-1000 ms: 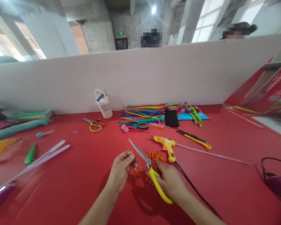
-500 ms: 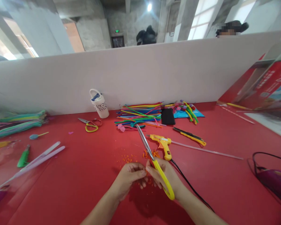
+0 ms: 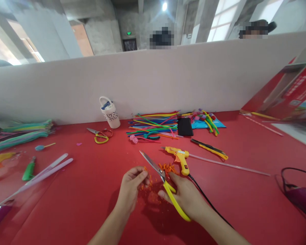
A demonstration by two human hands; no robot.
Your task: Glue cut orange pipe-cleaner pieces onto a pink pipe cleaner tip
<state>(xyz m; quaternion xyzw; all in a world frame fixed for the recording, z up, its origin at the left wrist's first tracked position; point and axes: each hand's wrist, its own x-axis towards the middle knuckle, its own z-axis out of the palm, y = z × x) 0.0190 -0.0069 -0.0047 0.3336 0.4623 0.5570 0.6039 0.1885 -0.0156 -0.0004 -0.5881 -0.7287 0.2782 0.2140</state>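
Note:
My left hand (image 3: 131, 187) is closed in a pinch, with a small orange piece (image 3: 145, 168) showing at its fingertips. It looks like a snippet of fuzzy pipe cleaner. In my right hand (image 3: 186, 195) is a pair of scissors (image 3: 173, 200) with yellow handles; the blades point up and to the left, and their tips lie just beyond my left fingers. Short orange snippets (image 3: 167, 168) are heaped beside the scissors' pivot. Finer orange crumbs (image 3: 154, 195) are scattered on the red table between my hands.
A yellow glue gun (image 3: 180, 157) lies right behind my right hand, its black cord (image 3: 206, 199) running past my forearm. Farther back are colored pipe cleaners (image 3: 153, 124), a black phone (image 3: 185, 127), a utility knife (image 3: 210, 149), other scissors (image 3: 99, 135) and a white cup (image 3: 110, 115).
My hands have moved apart, the left going left and slightly away from me. The scissors have swung so their tips sit lower and farther left.

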